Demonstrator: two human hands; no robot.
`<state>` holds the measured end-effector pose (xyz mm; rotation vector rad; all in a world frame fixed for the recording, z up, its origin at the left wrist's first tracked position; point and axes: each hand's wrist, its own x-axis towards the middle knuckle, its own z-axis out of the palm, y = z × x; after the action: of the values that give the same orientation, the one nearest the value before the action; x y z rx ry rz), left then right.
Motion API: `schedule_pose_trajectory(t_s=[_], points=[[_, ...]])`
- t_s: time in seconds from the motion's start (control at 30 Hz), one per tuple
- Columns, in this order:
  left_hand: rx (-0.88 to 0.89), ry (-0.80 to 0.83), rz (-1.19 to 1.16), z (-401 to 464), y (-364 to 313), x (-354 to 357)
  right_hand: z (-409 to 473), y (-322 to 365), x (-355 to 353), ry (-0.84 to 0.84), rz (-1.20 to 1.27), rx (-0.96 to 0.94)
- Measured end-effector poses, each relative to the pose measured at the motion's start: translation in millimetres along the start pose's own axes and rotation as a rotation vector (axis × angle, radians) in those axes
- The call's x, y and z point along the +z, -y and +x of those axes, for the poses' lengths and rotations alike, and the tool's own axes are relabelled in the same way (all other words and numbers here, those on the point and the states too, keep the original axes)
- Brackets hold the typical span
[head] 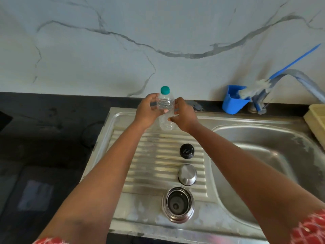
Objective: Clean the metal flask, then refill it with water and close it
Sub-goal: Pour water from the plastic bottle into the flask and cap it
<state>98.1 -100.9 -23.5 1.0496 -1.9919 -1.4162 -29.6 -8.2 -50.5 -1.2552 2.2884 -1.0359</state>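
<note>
Flask (178, 204) on drainboard (149, 155) front; steel cup (187, 174), stopper (187, 151) behind; basin (263, 155) right.
</note>
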Motion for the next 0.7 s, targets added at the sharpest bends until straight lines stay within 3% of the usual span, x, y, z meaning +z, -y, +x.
schedule_pose_trajectory(t_s=[0.4,0.7], points=[[0.045,-0.013,0.053,15.7,17.6,11.7,14.3,-11.8,15.5,-0.043,0.009,0.002],[-0.048,-0.017,0.192,1.5,20.0,12.3,-4.2,-11.4,10.2,-0.103,0.067,0.073]])
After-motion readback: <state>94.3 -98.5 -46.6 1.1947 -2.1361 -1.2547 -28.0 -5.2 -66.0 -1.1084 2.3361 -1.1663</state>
